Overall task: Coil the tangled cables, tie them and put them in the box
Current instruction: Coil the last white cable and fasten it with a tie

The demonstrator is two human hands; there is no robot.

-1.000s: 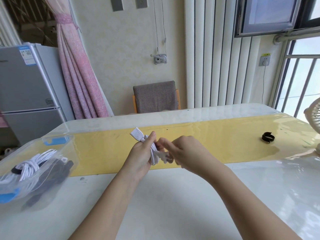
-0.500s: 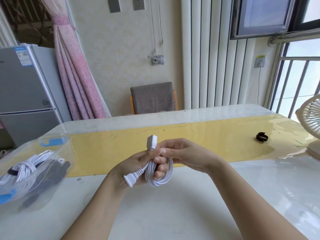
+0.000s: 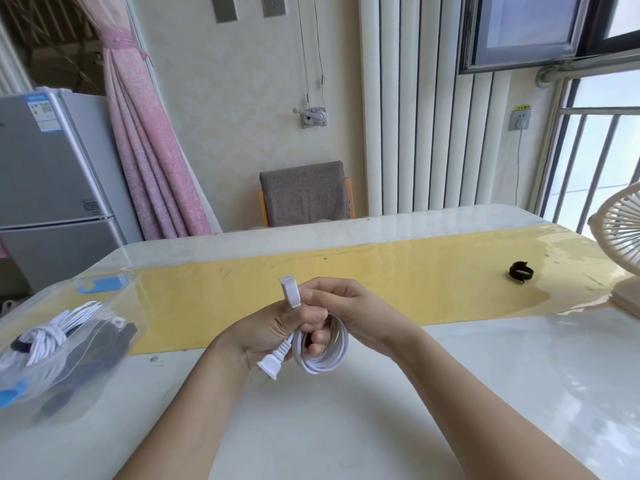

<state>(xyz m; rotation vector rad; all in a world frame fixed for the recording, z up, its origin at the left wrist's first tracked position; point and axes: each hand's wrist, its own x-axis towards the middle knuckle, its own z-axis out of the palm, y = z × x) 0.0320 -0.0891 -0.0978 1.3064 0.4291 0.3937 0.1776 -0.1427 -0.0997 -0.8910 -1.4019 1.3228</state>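
Note:
A white power cable (image 3: pixel 325 355) is wound into a small coil above the table's middle. My left hand (image 3: pixel 266 330) grips the coil from the left, its plug end hanging down and its socket end sticking up. My right hand (image 3: pixel 349 313) curls over the coil from the right, its fingers wrapped round the strands. A black strap (image 3: pixel 520 272) lies curled on the yellow runner at the right, apart from both hands. The clear plastic box (image 3: pixel 100 341) with blue clips stands at the left and holds a tied white cable (image 3: pixel 45 337) and a dark cable.
A white table (image 3: pixel 346 427) with a yellow runner (image 3: pixel 398 278) spans the view. A cream desk fan (image 3: pixel 620 244) stands at the right edge. Behind the table are a grey chair (image 3: pixel 304 194), a fridge (image 3: pixel 52 188) and a pink curtain.
The coil has turned from held level at the fingertips to upright in both hands, with the plug now hanging below my left hand. Both hands have drawn a little nearer to me.

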